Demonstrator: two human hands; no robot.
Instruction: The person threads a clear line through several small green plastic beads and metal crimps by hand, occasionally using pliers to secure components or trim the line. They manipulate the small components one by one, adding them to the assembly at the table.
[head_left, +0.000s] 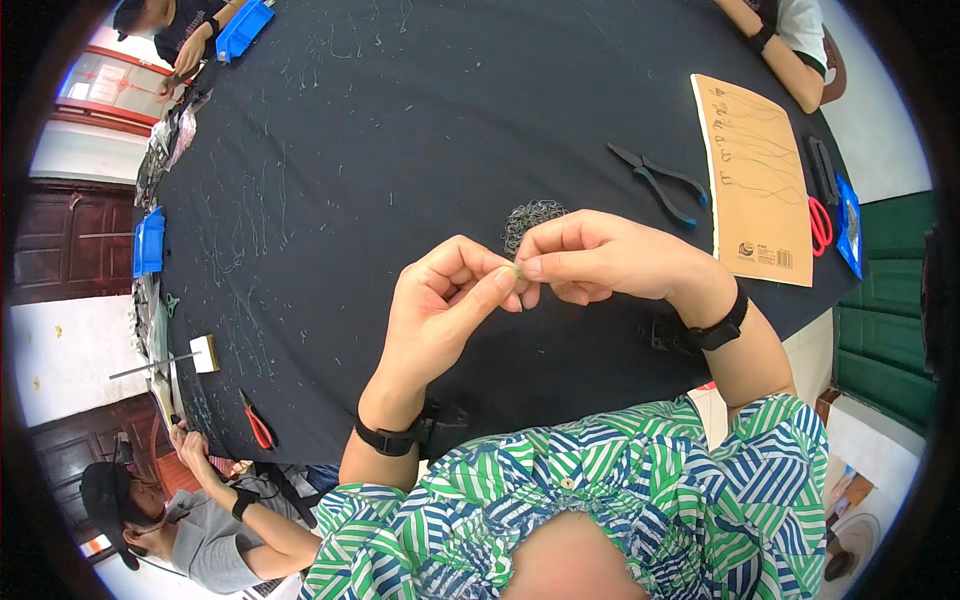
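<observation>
While hands (pixel 432 312) (pixel 625 258) touch, blue bins (pixel 148 242) (pixel 243 32) sit leftward.

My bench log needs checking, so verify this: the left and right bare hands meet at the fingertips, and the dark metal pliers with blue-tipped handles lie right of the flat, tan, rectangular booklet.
Wrong side: in the head view, the pliers lie left of the booklet. The left hand and right hand do meet.
</observation>
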